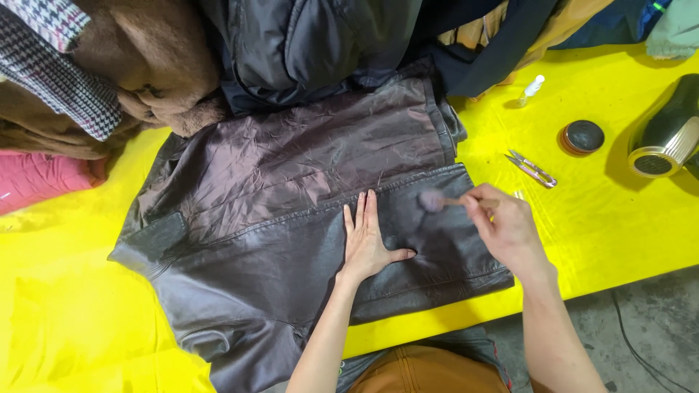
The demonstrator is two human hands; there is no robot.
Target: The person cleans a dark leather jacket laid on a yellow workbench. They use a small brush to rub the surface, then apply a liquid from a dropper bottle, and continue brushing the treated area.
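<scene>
Already pinned flat under open left hand (368, 244), dark leather jacket (306, 218); right hand (506, 225) pinched small brush (435, 200), liable to smear unevenly if pressed hard.

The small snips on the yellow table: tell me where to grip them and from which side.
Grip the snips at the joined end of the handles, toward the lower right, coming from above with the right hand, which is nearest. They lie flat on the yellow table, blades pointing up-left, with bare cloth all round, so pinching across the handles likely keeps the fingers off the tips.
</scene>
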